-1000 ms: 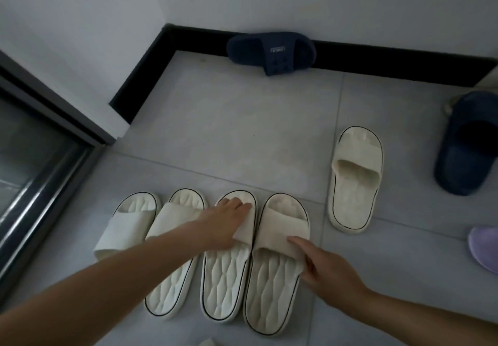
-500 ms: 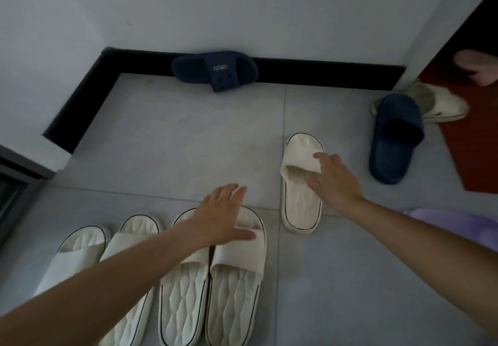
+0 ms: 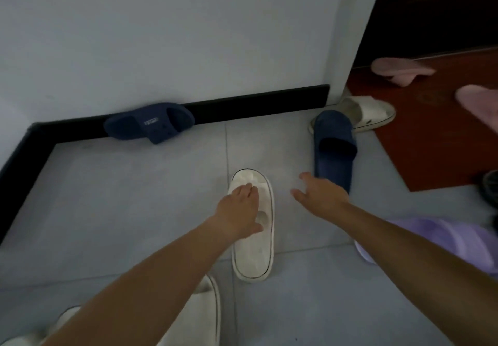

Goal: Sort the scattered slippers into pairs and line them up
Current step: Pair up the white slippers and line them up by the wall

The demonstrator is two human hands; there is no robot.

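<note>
White slipper (image 3: pixel 253 259) lies at centre frame under the left hand (image 3: pixel 238 212), fingers flat on its strap, while the right hand (image 3: pixel 320 195) (spread wide, holding nothing) hovers beside a navy slipper (image 3: pixel 334 146) partly hiding a second white slipper (image 3: pixel 369 111), upper right.

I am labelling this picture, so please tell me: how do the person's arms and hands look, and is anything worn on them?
Both forearms are bare; no sleeve is visible. The left hand and the right hand wear no glove, and I see no ring, watch or bracelet.
</note>
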